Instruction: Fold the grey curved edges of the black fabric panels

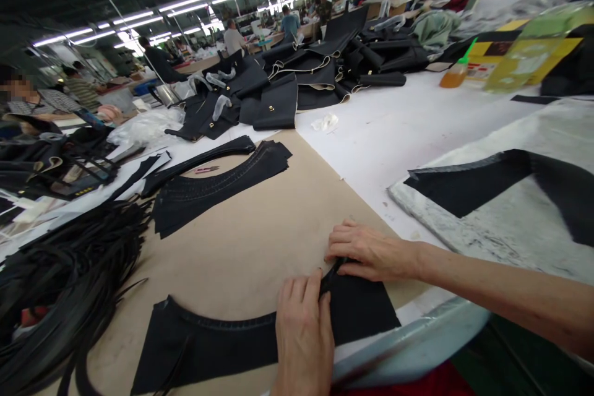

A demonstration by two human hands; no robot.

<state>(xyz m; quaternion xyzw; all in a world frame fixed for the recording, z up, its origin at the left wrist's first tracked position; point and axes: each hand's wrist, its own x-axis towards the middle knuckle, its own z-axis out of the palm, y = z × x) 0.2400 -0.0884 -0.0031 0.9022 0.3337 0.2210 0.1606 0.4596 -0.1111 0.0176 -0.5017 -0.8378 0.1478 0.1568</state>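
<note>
A black piece of material (223, 346) with a concave curved upper edge lies on a tan sheet (241, 247) before me. Along that edge runs a narrow folded band, marked with short creases. My left hand (304, 328) presses on the piece, thumb and fingers closed at the curved edge. Just beyond it, to the right, my right hand (366, 250) pinches the same edge between thumb and curled fingers. A short raised stretch of the edge shows between the hands; its underside is hidden.
Farther up the sheet are stacked curved black pieces (218, 189) and small red-handled snips (204, 169). Black strips (78, 272) heap at the left. On the right, a pale slab (501, 229) carries another black piece (464, 189). A green-tipped bottle (453, 76) stands behind.
</note>
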